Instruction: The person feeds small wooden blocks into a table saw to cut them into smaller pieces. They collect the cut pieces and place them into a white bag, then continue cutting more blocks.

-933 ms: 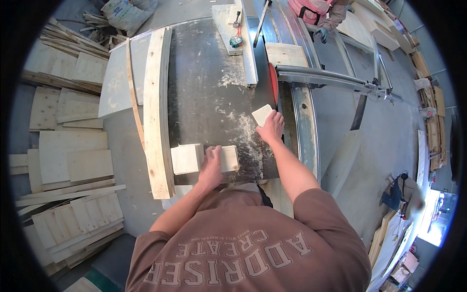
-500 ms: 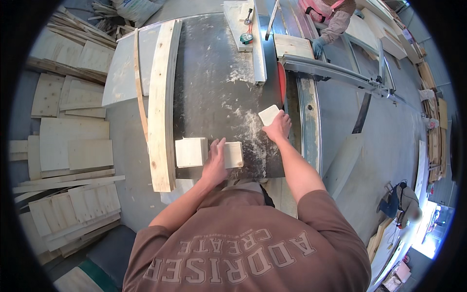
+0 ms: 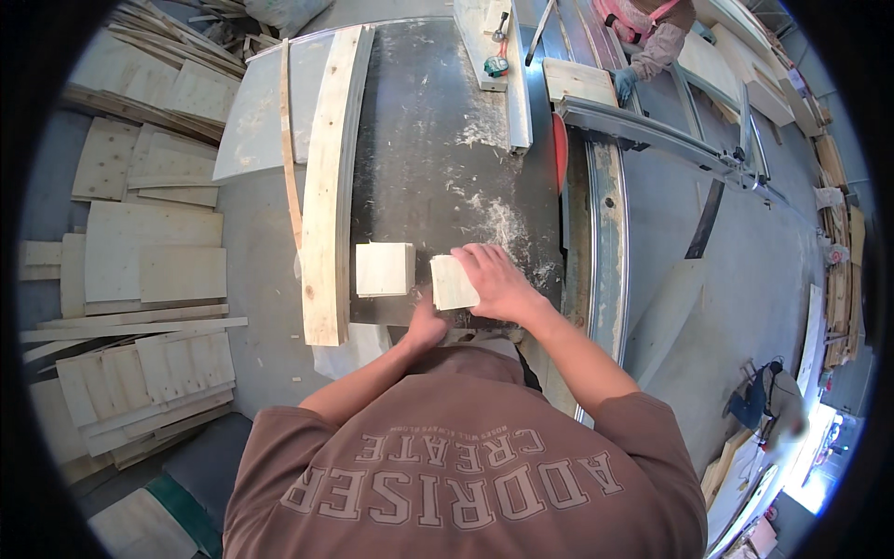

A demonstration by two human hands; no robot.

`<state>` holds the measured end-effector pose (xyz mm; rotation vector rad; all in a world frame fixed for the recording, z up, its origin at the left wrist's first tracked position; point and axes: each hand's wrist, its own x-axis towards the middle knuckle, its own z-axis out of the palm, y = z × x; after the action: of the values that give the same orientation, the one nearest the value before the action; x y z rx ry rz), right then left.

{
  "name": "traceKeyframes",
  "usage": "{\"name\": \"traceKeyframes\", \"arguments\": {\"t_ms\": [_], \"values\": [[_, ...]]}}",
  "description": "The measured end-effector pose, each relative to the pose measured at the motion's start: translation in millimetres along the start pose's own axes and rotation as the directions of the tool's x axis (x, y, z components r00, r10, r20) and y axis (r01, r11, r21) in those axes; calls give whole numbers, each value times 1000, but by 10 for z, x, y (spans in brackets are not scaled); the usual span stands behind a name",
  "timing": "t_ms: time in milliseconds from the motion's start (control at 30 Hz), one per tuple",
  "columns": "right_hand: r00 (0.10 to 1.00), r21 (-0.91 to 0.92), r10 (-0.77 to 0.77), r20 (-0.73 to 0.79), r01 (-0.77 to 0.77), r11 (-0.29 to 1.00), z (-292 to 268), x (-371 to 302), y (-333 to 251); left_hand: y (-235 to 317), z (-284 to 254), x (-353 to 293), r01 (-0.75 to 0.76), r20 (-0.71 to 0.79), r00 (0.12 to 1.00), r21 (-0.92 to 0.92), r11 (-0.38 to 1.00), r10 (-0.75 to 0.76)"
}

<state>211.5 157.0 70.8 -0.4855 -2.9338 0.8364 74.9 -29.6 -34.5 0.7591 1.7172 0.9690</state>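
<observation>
On the dark saw table, near its front edge, a neat stack of square wooden pieces stands at left. Just right of it is a smaller stack of wooden blocks, its top piece slightly skewed. My right hand is closed over this smaller stack from the right, fingers along its far edge. Against the same stack's near left corner is my left hand, thumb side up. Most of its fingers are hidden, so its grip does not show.
Long boards lie along the table's left side. A red blade guard stands at right beside a metal rail. Sawdust covers the middle. At the far right a co-worker's gloved hand touches a board.
My right hand has come back left and nearer, bringing its wooden piece onto the smaller stack. My left hand has dropped nearer to me, beside that stack. The view has shifted slightly.
</observation>
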Motion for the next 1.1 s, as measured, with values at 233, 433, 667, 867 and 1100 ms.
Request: {"name": "traceKeyframes", "arguments": {"t_ms": [233,433,667,867,1100], "values": [[761,870,645,72,-364,333,708,-279,488,-213,107,25,217,24,975,-312,925,-220],[576,798,553,602,-417,-434,1343,-262,325,-448,136,11,328,-39,928,-393,859,-372],[765,863,452,460,-266,-429,1531,-188,383,-903,-619,-139,200,-237,721,-829,523,-652],[749,870,481,456,-262,-417,1567,-138,422,-697,-1159,136,83,-221,819,-868,490,-530],[732,866,499,464,-255,-431,1581,-77,394,-840,-1245,378,68,-198,925,-753,654,-324]]}}
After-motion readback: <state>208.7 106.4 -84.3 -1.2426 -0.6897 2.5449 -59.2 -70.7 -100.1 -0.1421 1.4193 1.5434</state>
